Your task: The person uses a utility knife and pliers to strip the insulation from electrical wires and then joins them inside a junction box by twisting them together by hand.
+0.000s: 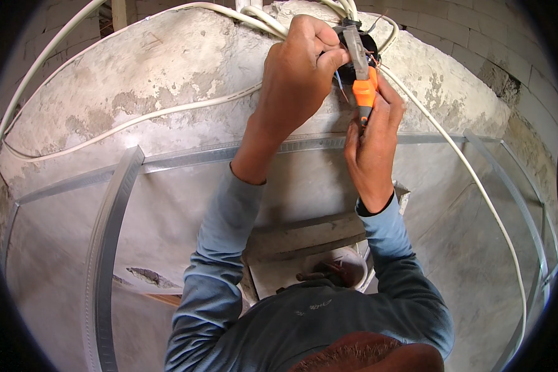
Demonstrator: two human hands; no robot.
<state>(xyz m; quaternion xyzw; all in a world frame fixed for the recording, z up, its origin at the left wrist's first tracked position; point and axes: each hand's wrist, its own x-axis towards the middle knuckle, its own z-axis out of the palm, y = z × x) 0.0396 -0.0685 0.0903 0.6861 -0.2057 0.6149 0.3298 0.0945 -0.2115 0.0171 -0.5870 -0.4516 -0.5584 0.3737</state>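
Observation:
My right hand (376, 139) grips pliers (364, 90) with orange and dark grey handles, their metal jaws pointing up. The jaws lie across the front of a round black electrical box (367, 49) set in the rough wall. Left of the jaws, my left hand (304, 68) pinches thumb and forefinger together; what lies between them is hidden. A thin blue wire (338, 79) with a bare copper end hangs just below that thumb. More short wires with bare ends stick out around the box, partly covered by the pliers.
White cables (167, 110) run over the plastered wall (167, 59), and another white cable (471, 170) droops down the right. Metal profiles (105, 248) form a frame below. A bucket (353, 266) stands under a ledge (310, 235) near my body. Block walls (471, 37) rise behind.

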